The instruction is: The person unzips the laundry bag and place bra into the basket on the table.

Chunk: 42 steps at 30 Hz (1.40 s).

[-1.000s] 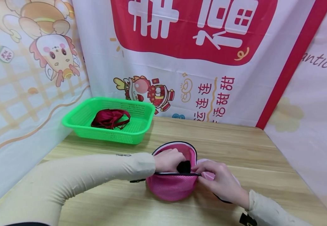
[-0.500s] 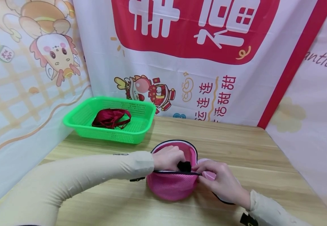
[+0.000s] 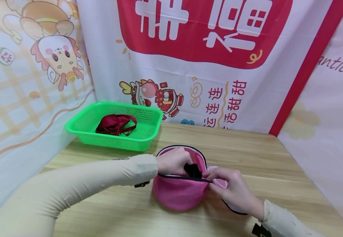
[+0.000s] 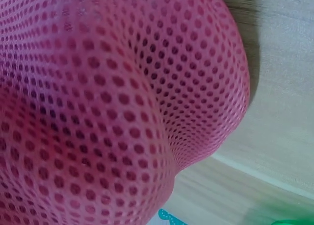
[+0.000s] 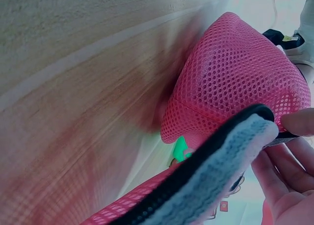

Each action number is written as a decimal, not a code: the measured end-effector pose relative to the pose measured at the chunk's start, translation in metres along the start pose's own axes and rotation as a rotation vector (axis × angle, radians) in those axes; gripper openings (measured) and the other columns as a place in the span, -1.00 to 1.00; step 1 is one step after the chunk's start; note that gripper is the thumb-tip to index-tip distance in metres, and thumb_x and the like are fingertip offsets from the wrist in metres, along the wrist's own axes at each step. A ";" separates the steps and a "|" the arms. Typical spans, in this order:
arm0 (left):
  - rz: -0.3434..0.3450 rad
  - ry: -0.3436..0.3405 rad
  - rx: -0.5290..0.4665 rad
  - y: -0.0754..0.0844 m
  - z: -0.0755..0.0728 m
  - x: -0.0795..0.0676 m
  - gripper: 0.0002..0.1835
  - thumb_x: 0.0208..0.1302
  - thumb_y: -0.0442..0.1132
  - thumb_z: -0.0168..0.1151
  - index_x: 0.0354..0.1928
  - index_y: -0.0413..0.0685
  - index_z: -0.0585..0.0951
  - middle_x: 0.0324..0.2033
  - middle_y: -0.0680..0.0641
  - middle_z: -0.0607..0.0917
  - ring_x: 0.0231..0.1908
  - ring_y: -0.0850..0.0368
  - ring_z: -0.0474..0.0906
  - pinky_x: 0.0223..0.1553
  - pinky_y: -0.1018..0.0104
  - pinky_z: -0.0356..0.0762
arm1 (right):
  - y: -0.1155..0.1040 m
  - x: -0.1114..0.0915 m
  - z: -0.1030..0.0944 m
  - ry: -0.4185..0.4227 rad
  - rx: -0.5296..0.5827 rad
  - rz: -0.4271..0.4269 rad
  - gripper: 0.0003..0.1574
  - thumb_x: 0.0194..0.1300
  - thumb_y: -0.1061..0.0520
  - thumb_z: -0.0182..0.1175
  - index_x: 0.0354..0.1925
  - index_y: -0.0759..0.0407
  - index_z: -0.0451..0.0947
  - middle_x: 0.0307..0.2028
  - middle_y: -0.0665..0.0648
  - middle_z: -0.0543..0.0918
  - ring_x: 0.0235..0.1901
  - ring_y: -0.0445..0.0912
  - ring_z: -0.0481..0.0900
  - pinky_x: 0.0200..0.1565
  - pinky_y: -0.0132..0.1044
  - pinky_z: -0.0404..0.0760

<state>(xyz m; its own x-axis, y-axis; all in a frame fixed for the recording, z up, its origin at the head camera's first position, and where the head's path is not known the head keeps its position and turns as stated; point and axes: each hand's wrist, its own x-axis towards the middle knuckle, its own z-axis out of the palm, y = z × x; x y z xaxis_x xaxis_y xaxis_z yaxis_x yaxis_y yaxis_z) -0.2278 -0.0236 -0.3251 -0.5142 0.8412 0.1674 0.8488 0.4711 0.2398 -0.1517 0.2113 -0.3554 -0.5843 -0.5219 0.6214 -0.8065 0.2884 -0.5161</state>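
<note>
A pink mesh laundry bag (image 3: 178,194) with a black zipper edge stands open on the wooden table. My left hand (image 3: 175,161) reaches over its rim, fingers partly hidden inside, and grips a bunched black cloth item (image 3: 193,170). Pink mesh (image 4: 117,97) fills most of the left wrist view, where the hand itself is out of sight. At the bag's right corner, my right hand (image 3: 233,189) pinches the zippered rim between thumb and fingers. The right wrist view shows the thumb (image 5: 299,122) on that edge, and the unzipped lid flap (image 5: 211,171) hanging in front.
A green perforated basket (image 3: 112,143) stands at the back left of the table (image 3: 248,148). Inside it lies a dark red garment with thin straps (image 3: 115,124). Printed cloth hangings (image 3: 100,65) enclose the table at the back and both sides.
My left hand has risen slightly and shifted left, and more of the black cloth shows above the rim. The bag's opening tilts up a little; my right hand keeps its hold.
</note>
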 end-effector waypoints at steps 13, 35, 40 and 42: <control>-0.065 0.054 -0.105 -0.002 -0.010 -0.010 -0.86 -0.06 -0.21 0.57 -0.53 0.14 0.73 -0.60 0.31 0.62 -0.52 0.38 0.46 -0.39 0.48 0.46 | 0.004 -0.001 -0.001 0.036 -0.003 -0.059 -0.54 0.03 0.47 0.40 -0.23 -0.03 0.66 -0.18 0.00 0.72 -0.07 0.07 0.67 0.04 -0.39 0.54; -0.136 0.221 -0.334 -0.007 -0.010 -0.015 -0.88 -0.03 -0.25 0.57 -0.40 0.03 0.80 -0.53 0.29 0.70 -0.49 0.40 0.53 -0.33 0.43 0.52 | 0.005 -0.006 0.004 0.017 -0.082 0.006 -0.60 -0.02 0.40 0.46 -0.29 -0.06 0.68 -0.25 -0.11 0.70 -0.15 -0.09 0.68 0.00 -0.45 0.53; -0.182 0.293 -0.374 -0.006 -0.011 -0.012 -0.85 -0.06 -0.25 0.58 -0.38 0.02 0.81 -0.49 0.22 0.73 -0.49 0.39 0.51 -0.34 0.42 0.49 | 0.003 -0.005 0.004 0.016 -0.078 0.012 -0.60 -0.02 0.40 0.47 -0.30 -0.06 0.68 -0.24 -0.11 0.70 -0.13 -0.08 0.68 0.01 -0.44 0.53; -0.190 0.313 -0.381 -0.006 -0.013 -0.012 -0.85 -0.06 -0.24 0.59 -0.38 0.03 0.81 -0.48 0.20 0.74 -0.50 0.39 0.49 -0.35 0.43 0.48 | 0.000 -0.004 0.003 0.017 -0.077 0.008 -0.59 -0.03 0.43 0.46 -0.31 -0.04 0.68 -0.25 -0.09 0.71 -0.13 -0.05 0.68 0.02 -0.44 0.52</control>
<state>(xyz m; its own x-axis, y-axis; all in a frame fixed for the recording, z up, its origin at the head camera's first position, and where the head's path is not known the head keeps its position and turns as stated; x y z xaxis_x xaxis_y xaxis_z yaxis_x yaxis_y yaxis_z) -0.2283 -0.0398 -0.3160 -0.7164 0.6033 0.3503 0.6619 0.4294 0.6144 -0.1493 0.2104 -0.3597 -0.5920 -0.5058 0.6275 -0.8057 0.3541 -0.4748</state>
